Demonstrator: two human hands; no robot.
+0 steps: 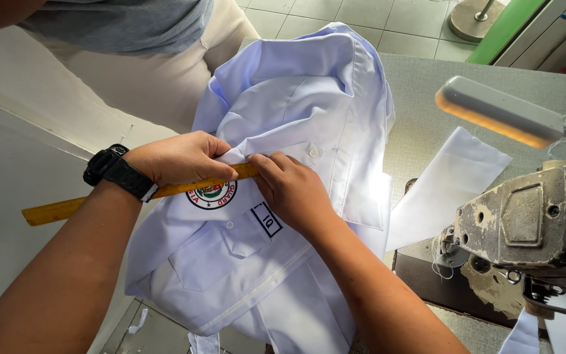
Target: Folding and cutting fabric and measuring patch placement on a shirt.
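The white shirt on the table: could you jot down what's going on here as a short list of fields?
Garment: white shirt, crumpled on the grey table, a round patch showing on it
Tool: yellow wooden ruler laid across the shirt
Left hand: presses the ruler onto the cloth; black watch on the wrist
Right hand: fingertips pinch the cloth at the ruler's end
Nearby: worn sewing machine and lamp to the right; loose white fabric piece beside the shirt

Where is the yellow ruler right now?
In the head view, the yellow ruler lies left of centre across the white shirt, pinned under the left hand and touching the right hand, just above the round badge.
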